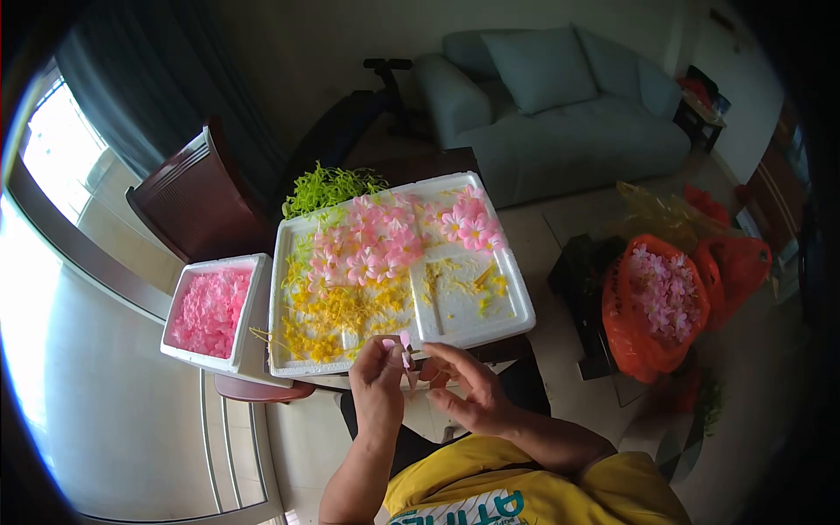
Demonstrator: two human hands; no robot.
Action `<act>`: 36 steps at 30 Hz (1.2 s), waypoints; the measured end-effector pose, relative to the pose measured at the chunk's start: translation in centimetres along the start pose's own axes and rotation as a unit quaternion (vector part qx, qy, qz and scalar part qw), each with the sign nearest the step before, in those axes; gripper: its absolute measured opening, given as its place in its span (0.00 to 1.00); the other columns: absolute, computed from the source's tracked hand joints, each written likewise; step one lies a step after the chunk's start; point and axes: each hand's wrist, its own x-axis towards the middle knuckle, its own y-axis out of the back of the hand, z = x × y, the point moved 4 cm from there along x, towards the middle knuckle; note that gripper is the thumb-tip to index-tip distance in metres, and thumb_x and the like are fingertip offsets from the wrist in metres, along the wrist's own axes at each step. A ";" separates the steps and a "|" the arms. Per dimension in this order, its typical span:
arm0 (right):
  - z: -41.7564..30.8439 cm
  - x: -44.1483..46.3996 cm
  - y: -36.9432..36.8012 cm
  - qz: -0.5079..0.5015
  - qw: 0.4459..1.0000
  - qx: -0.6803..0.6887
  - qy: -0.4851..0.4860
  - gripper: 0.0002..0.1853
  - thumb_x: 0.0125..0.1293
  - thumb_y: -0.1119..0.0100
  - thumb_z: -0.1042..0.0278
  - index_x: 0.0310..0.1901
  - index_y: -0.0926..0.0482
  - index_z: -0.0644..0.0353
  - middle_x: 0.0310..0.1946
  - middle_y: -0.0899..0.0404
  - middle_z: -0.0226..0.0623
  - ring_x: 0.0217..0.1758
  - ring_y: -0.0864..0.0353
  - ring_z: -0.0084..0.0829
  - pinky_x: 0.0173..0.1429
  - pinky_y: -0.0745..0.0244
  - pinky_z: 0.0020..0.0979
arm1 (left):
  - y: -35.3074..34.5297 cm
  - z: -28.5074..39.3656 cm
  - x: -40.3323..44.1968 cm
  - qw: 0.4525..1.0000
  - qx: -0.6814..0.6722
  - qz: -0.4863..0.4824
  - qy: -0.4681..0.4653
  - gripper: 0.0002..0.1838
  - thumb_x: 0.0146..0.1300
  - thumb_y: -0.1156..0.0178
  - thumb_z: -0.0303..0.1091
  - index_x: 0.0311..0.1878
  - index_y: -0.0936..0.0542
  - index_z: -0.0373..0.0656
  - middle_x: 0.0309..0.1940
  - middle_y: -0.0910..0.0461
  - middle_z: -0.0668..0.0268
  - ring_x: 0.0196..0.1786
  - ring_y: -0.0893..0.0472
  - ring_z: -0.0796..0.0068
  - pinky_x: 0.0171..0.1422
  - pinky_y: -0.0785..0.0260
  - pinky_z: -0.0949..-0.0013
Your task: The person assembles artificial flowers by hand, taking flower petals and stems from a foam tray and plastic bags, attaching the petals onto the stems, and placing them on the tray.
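Just past the near edge of a white foam tray (477, 325), my left hand (378, 376) pinches a small pink flower (405, 350) between thumb and fingers. To its right, my right hand (468, 389) has its fingers apart and curved toward the flower; nothing can be made out between them. On the tray lie pink flowers (367, 241) at the back and middle, yellow stamen pieces (328, 319) at the front left, and a few yellow bits in the right section. Green stems (328, 188) are heaped at the tray's back left corner.
A foam box (254, 319) of pink petals (210, 311) stands left of the tray, by a wooden chair (197, 192). At right, a red bag (626, 337) holds pale pink flowers (665, 293). A grey sofa (560, 131) is behind.
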 end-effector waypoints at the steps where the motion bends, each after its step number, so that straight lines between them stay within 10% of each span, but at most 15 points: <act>1: -0.2 0.1 0.3 -0.028 0.995 -0.081 0.048 0.09 0.60 0.47 0.79 0.42 0.23 0.63 0.32 0.27 0.32 0.30 0.33 0.21 0.34 0.37 0.20 | 0.0 0.0 0.2 1.000 -0.006 -0.016 0.003 0.04 0.63 0.51 0.24 0.34 0.27 0.37 0.25 0.27 0.67 0.25 0.33 0.80 0.28 0.38 0.78; 8: -1.2 0.5 2.6 0.010 0.941 -0.257 0.220 0.11 0.59 0.46 0.80 0.43 0.24 0.64 0.34 0.27 0.35 0.33 0.32 0.24 0.36 0.35 0.21 | -1.1 1.5 3.0 0.976 0.171 -0.124 0.048 0.04 0.60 0.44 0.28 0.34 0.25 0.37 0.25 0.26 0.67 0.25 0.31 0.79 0.29 0.36 0.75; 10: -1.4 0.1 3.0 0.014 0.935 -0.278 0.220 0.10 0.59 0.46 0.81 0.43 0.23 0.64 0.34 0.27 0.35 0.32 0.32 0.23 0.36 0.35 0.21 | -1.2 2.8 6.2 0.889 0.414 -0.060 -0.185 0.08 0.53 0.38 0.30 0.34 0.24 0.39 0.26 0.25 0.65 0.24 0.28 0.74 0.31 0.34 0.74; 14: -1.8 -0.8 3.2 0.028 0.912 -0.340 0.227 0.09 0.59 0.47 0.81 0.41 0.22 0.64 0.32 0.26 0.34 0.29 0.33 0.22 0.35 0.35 0.20 | -1.5 3.2 12.7 0.750 0.588 0.036 -0.299 0.13 0.48 0.35 0.33 0.38 0.22 0.42 0.36 0.26 0.59 0.37 0.26 0.60 0.41 0.32 0.63; 23: -0.6 -1.1 4.5 0.013 0.993 -0.069 -0.097 0.07 0.60 0.46 0.80 0.40 0.21 0.66 0.29 0.24 0.35 0.24 0.31 0.20 0.31 0.33 0.19 | -3.8 1.4 17.2 0.633 0.695 -0.021 -0.341 0.08 0.48 0.36 0.33 0.33 0.19 0.44 0.41 0.26 0.62 0.44 0.29 0.60 0.48 0.34 0.64; 29: -0.1 -0.8 5.1 0.018 0.998 -0.022 -0.057 0.07 0.62 0.46 0.77 0.40 0.21 0.67 0.25 0.24 0.35 0.23 0.31 0.20 0.28 0.32 0.18 | -3.6 1.2 15.9 0.619 0.635 -0.057 -0.459 0.05 0.47 0.37 0.31 0.30 0.19 0.45 0.37 0.25 0.63 0.39 0.28 0.62 0.41 0.33 0.65; 36: 1.0 -1.3 4.8 0.006 0.987 0.033 -0.158 0.08 0.63 0.47 0.72 0.39 0.22 0.67 0.21 0.27 0.33 0.22 0.33 0.19 0.26 0.32 0.19 | -1.9 2.4 12.6 0.860 0.428 -0.090 -0.263 0.07 0.47 0.38 0.25 0.32 0.20 0.44 0.24 0.26 0.67 0.22 0.28 0.69 0.30 0.34 0.71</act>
